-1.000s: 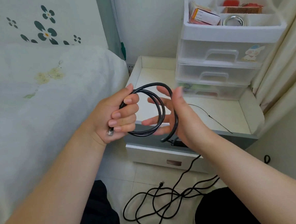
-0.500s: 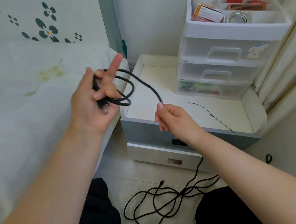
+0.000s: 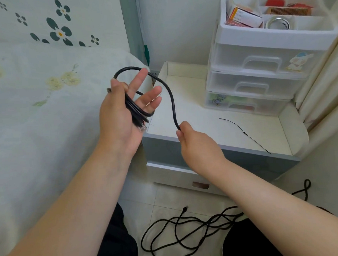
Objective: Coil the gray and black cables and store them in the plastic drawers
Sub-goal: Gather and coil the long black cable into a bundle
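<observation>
From the head view, my left hand (image 3: 122, 118) has its fingers spread and mostly straight, with several turns of the black cable (image 3: 172, 100) lying across the palm; my thumb seems to pin the bundle there, and the clear plug (image 3: 141, 127) sticks out at the heel of the palm. One strand arches over my left fingertips and curves down to my right hand (image 3: 196, 144), which pinches it between thumb and curled fingers just above the front edge of the counter (image 3: 202, 114). The rest of the cable runs down out of sight behind my right arm and lies in loose, crossing loops on the floor (image 3: 164, 198), its far plug (image 3: 185, 208) free. The plastic drawers (image 3: 259, 72) stand at the back right of the counter, all three apparently closed, and a thin black tie (image 3: 244, 132) lies on the counter in front of them. I see no gray cable that I can be sure of. I judge I am partway through coiling. To lay the next turn well, I should let the cable slide through my right pinch, bring it round to match the turns already in my palm, and press it under the thumb before reaching again. The floor loops cross, so I would pull slowly so they do not knot.
</observation>
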A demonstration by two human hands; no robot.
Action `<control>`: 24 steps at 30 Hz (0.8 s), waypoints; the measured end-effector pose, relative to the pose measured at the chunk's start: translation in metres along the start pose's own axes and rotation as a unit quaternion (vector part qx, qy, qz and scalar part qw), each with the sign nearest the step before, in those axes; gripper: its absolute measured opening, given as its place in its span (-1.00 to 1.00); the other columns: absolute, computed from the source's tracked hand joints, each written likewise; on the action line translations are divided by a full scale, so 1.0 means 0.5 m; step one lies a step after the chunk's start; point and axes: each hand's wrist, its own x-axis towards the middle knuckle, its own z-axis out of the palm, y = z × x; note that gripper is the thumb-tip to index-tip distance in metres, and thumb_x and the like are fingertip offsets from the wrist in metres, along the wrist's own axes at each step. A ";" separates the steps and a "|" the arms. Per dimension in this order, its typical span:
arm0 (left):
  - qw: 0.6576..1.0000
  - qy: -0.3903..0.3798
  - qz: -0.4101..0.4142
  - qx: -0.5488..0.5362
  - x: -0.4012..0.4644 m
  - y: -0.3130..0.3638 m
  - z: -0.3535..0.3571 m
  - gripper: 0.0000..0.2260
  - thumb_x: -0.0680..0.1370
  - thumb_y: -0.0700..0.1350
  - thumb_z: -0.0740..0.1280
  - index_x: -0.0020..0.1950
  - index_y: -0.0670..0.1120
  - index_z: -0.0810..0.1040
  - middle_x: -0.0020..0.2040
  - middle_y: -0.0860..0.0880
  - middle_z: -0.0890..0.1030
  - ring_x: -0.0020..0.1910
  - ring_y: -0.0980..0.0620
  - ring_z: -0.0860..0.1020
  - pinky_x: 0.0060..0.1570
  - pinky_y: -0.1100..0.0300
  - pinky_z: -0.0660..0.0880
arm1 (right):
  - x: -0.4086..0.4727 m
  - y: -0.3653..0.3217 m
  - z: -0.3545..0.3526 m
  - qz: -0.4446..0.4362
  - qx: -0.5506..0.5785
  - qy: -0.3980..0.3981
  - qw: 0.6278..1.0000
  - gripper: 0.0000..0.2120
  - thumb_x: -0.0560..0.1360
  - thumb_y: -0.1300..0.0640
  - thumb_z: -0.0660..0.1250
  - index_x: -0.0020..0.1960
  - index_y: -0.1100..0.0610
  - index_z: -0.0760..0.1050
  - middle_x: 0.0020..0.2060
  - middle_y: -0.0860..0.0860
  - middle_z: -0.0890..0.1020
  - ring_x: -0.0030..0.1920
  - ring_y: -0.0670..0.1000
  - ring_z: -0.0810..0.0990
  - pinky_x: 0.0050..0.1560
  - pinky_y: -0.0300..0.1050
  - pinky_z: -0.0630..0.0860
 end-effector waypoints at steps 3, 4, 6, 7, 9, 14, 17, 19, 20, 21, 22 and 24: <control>0.998 -0.025 0.015 0.046 -0.004 -0.015 0.003 -0.67 0.69 0.00 -0.04 -0.09 -0.15 0.36 0.21 -0.06 0.63 -0.07 -0.13 0.68 -0.08 0.08 0.59 | 0.023 0.005 -0.009 0.031 -0.011 -0.083 0.996 -0.71 0.65 -0.02 -0.06 -0.03 0.12 0.33 -0.23 0.06 0.55 -0.19 0.14 0.50 -0.21 -0.03 0.41; 0.997 -0.033 0.020 0.066 -0.007 -0.025 0.006 -0.69 0.69 -0.01 -0.05 0.04 -0.17 0.38 0.22 -0.07 0.62 -0.02 -0.14 0.67 -0.02 0.03 0.59 | 0.028 0.002 -0.013 0.024 -0.006 -0.117 0.993 -0.69 0.65 -0.02 -0.04 0.00 0.13 0.39 -0.15 0.07 0.56 -0.11 0.14 0.52 -0.12 -0.02 0.43; 0.992 -0.047 0.026 0.119 -0.013 -0.048 0.010 -0.66 0.70 -0.02 -0.05 0.25 -0.22 0.34 0.23 -0.04 0.61 0.10 -0.09 0.64 0.15 -0.07 0.54 | 0.031 -0.005 -0.019 -0.004 0.019 -0.197 0.980 -0.67 0.65 0.00 0.00 0.03 0.12 0.48 -0.08 0.04 0.56 0.00 0.09 0.51 0.00 -0.06 0.41; 0.986 -0.059 0.030 0.154 -0.016 -0.062 0.010 -0.67 0.69 -0.01 -0.05 0.25 -0.20 0.35 0.24 0.00 0.60 0.15 -0.04 0.61 0.23 -0.11 0.49 | 0.030 -0.008 -0.022 -0.018 0.024 -0.237 0.971 -0.67 0.65 0.00 0.00 0.03 0.10 0.51 -0.09 0.01 0.55 0.02 0.06 0.50 0.01 -0.08 0.39; 0.964 -0.106 0.052 0.238 -0.022 -0.087 0.006 -0.72 0.69 0.01 -0.04 0.19 -0.02 0.41 0.26 0.09 0.58 0.22 0.07 0.56 0.32 -0.10 0.40 | 0.023 -0.012 -0.030 -0.040 0.024 -0.292 0.955 -0.66 0.65 -0.02 -0.01 0.03 0.06 0.52 -0.04 0.00 0.56 0.02 0.01 0.48 0.02 -0.10 0.36; 0.866 -0.212 0.091 0.444 -0.025 -0.100 -0.012 -0.69 0.65 0.09 -0.02 0.30 0.15 0.40 0.33 0.16 0.49 0.23 0.23 0.51 0.12 0.31 0.47 | 0.011 -0.015 -0.067 -0.076 0.010 -0.331 0.941 -0.66 0.65 -0.06 0.00 0.05 -0.01 0.53 0.12 -0.01 0.57 0.07 -0.01 0.48 0.09 -0.14 0.35; 0.810 -0.231 0.114 0.526 -0.023 -0.104 -0.023 -0.65 0.65 0.11 -0.01 0.36 0.04 0.36 0.33 0.19 0.48 0.22 0.23 0.50 0.10 0.28 0.47 | 0.003 -0.017 -0.088 -0.083 -0.003 -0.372 0.925 -0.65 0.64 -0.06 0.03 0.12 0.00 0.56 0.05 -0.12 0.55 0.01 -0.15 0.46 0.00 -0.24 0.28; 0.765 -0.244 0.135 0.580 -0.023 -0.106 -0.027 -0.65 0.65 0.09 0.00 0.33 -0.02 0.36 0.27 0.23 0.49 0.22 0.18 0.51 0.13 0.23 0.43 | 0.000 -0.016 -0.096 -0.092 -0.012 -0.374 0.923 -0.68 0.62 -0.08 0.08 0.09 -0.02 0.58 -0.24 -0.22 0.51 -0.22 -0.26 0.46 -0.17 -0.30 0.28; 0.743 -0.248 0.137 0.607 -0.023 -0.107 -0.028 -0.62 0.65 0.11 -0.01 0.32 -0.05 0.37 0.22 0.22 0.50 0.18 0.14 0.54 0.11 0.18 0.46 | 0.000 -0.013 -0.099 -0.098 -0.023 -0.372 0.923 -0.70 0.61 -0.09 0.11 0.08 -0.03 0.58 -0.33 -0.19 0.47 -0.29 -0.23 0.44 -0.22 -0.29 0.28; 0.720 -0.249 0.140 0.633 -0.022 -0.108 -0.029 -0.58 0.64 0.15 -0.03 0.30 -0.07 0.38 0.17 0.19 0.53 0.12 0.09 0.57 0.06 0.11 0.49 | 0.000 -0.010 -0.101 -0.101 -0.036 -0.371 0.922 -0.71 0.61 -0.09 0.12 0.08 -0.04 0.58 -0.35 -0.16 0.45 -0.31 -0.19 0.43 -0.24 -0.27 0.28; 0.694 -0.249 0.146 0.659 -0.022 -0.110 -0.031 -0.53 0.62 0.22 -0.06 0.27 -0.08 0.38 0.13 0.13 0.57 0.04 0.03 0.61 -0.01 0.03 0.52 | -0.001 -0.008 -0.105 -0.102 -0.045 -0.370 0.922 -0.73 0.60 -0.09 0.13 0.08 -0.06 0.58 -0.35 -0.15 0.45 -0.32 -0.17 0.42 -0.25 -0.25 0.29; 0.637 -0.251 0.167 0.710 -0.021 -0.114 -0.033 -0.45 0.56 0.27 -0.16 0.19 -0.09 0.37 -0.03 0.01 0.64 -0.14 -0.06 0.63 -0.18 -0.02 0.54 | -0.004 -0.003 -0.112 -0.099 -0.057 -0.362 0.925 -0.74 0.60 -0.09 0.14 0.06 -0.07 0.58 -0.34 -0.12 0.45 -0.33 -0.16 0.41 -0.26 -0.24 0.28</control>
